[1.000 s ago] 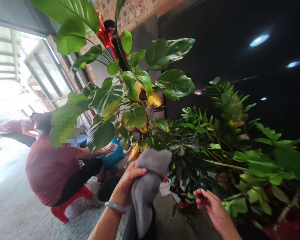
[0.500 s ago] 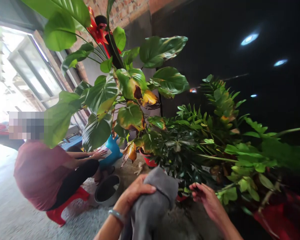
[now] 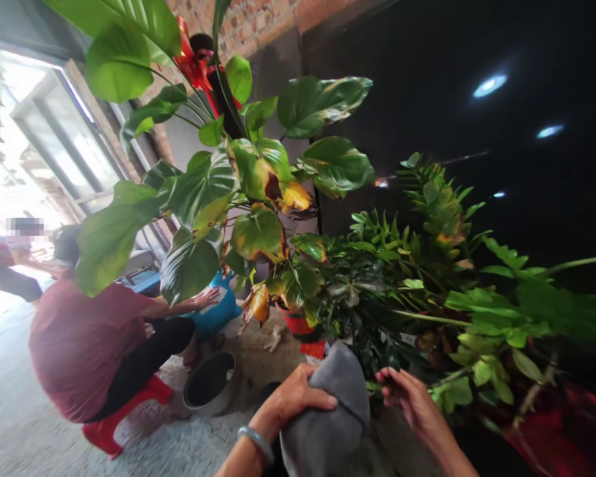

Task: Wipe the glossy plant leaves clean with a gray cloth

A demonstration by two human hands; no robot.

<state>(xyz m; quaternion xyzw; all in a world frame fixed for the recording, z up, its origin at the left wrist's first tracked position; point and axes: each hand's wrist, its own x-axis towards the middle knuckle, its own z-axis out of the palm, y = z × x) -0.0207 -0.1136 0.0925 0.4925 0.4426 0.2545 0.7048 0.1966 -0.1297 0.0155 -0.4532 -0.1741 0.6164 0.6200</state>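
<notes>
A piece of grey cloth (image 3: 330, 417) with a curved seam is in my left hand (image 3: 302, 392), its thumb lying across the top and a pale bangle on the wrist. Just to its right, my right hand (image 3: 407, 395) is closed, thumb and fingers drawn together in a pinch beside the lower leaves. Whatever those fingertips hold, if anything, is too small to make out. Dark green foliage (image 3: 362, 311) spreads right behind both hands. A red pot (image 3: 297, 320) stands beyond the cloth, under a tall plant with large leaves (image 3: 258, 232), some of them yellow and brown.
At left a person in a reddish shirt (image 3: 87, 351) sits on a red stool (image 3: 124, 414), a hand on a blue bag (image 3: 218, 308). A grey bucket (image 3: 211, 384) stands between us. Leafy branches (image 3: 481, 358) reach in from the right, before a dark glossy wall (image 3: 427, 79).
My left hand and the grey cloth have shifted right, closer to my right hand, and the cloth has turned. My right hand stays nearly in place. The seated person's head and arm have moved.
</notes>
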